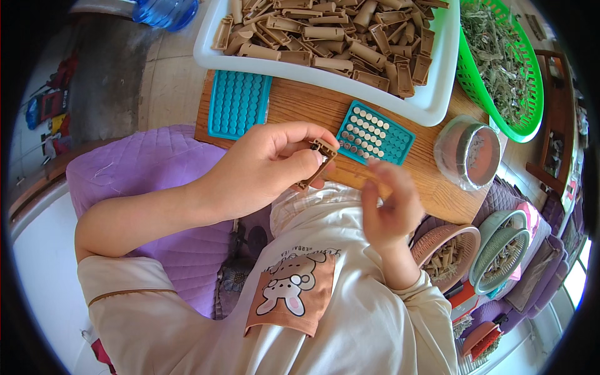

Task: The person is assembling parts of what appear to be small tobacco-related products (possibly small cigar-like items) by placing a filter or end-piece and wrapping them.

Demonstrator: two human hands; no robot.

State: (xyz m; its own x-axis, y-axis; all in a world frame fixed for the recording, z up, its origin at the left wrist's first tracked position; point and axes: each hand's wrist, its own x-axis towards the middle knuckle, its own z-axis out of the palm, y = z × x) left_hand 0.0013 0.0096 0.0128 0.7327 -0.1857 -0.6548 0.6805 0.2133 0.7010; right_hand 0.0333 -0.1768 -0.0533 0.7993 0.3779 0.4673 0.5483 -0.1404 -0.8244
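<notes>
My left hand [275, 156] grips a small brown plastic casing [320, 164], hollow and trough-shaped, tilted with its open side partly toward me. The thumb presses at a small white spot inside it, too small to make out. To its right, my right hand [394, 203] is smeared by motion just off the near edge of a teal tray [400, 139]. Several rows of small round whitish discs [369, 128] fill the left part of that tray, a few of them darker. Whether the right fingers pinch anything is not visible.
A white tub [312, 69] heaped with similar brown casings [325, 34] stands at the back. Another teal dimpled tray [239, 103] lies left. Rightward are a plastic-lined round bowl [469, 153], a green basket [531, 94] of shredded clippings and a pink basket [447, 250] of pieces.
</notes>
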